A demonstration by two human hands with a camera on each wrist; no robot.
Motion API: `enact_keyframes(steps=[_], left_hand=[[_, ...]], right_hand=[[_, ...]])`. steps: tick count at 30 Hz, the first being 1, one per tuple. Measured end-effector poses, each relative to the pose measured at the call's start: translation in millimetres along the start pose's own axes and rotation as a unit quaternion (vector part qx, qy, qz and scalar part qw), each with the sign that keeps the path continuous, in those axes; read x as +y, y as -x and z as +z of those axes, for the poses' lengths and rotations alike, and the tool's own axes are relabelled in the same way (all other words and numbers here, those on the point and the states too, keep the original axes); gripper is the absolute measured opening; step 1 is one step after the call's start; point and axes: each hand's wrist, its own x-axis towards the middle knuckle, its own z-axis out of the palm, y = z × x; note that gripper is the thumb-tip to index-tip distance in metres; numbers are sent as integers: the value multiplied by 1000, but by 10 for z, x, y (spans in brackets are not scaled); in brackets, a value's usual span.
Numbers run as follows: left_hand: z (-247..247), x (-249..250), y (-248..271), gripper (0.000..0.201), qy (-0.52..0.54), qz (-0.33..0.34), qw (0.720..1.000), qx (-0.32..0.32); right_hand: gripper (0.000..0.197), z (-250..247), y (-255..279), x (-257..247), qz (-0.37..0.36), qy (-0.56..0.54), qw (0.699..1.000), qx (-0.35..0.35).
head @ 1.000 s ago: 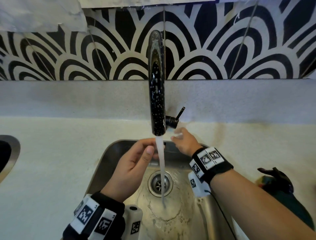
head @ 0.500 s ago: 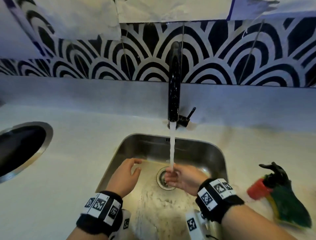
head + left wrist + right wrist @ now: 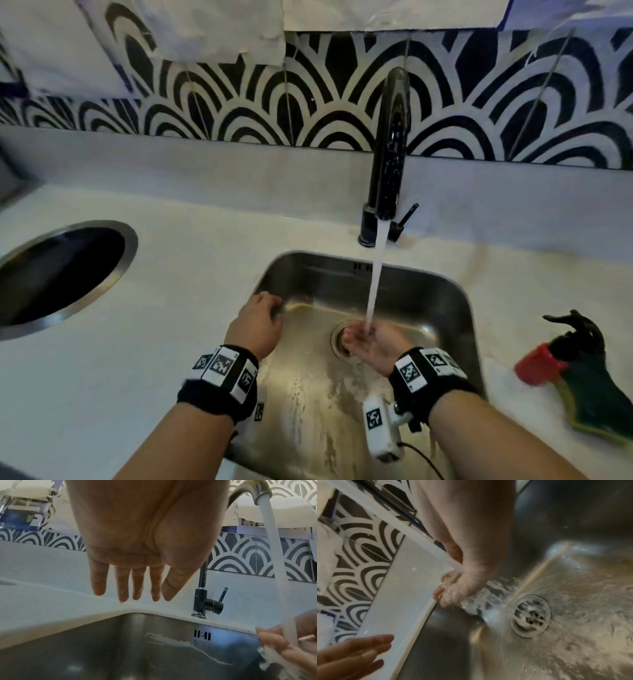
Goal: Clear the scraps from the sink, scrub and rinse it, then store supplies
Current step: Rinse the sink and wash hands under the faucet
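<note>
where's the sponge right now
In the head view the green sponge lies on the white counter right of the sink, beside a red-capped bottle, well clear of the right hand.

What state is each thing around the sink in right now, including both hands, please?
Tap: running, a steady stream falls into the basin.
Sink: wet, foamy residue on the floor, no scraps visible.
Drain: uncovered, water flowing to it.
Left hand: empty, fingers straight, held over the sink's left side.
Right hand: empty, cupped under the stream, wet.
Sponge: lying on the counter right of the sink, untouched.
</note>
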Motion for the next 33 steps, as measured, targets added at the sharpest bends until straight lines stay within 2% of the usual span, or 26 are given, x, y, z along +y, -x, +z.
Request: enact_keyframes(steps=[7,13,16,19,21,23,26,29,33], left_hand=[[106,-266,-188,52,-65,10,997,-36],[123,-326,-328,54,-58,23,996,-61],[130,-343,-367,51,-28,22,996,-82],[125,-399,-421,56,-18,17,995,-99],[124,-434,-448,64,-13,30,994,-105],[107,-450,-439,67,-3,33,993,-111],[74,-380,-368,53,-16,46,993,-105],[130,-276,-277,46,-16,110,990,-91],[229,63,-114,33,61,174,971,-152]], right_hand=[[35,1,-33,60,-17,-52,999,-4],[24,48,-133,217,-46,-8,999,25],[28,242,-148,321,-31,82,996,19],[36,530,-122,512,21,171,984,-37],[29,689,-137,635,43,228,972,-46],[24,782,-157,690,35,283,958,-37],[23,739,-134,621,20,283,959,-11],[24,569,-92,459,-7,248,968,31],[15,357,-17,214,-59,209,974,62]])
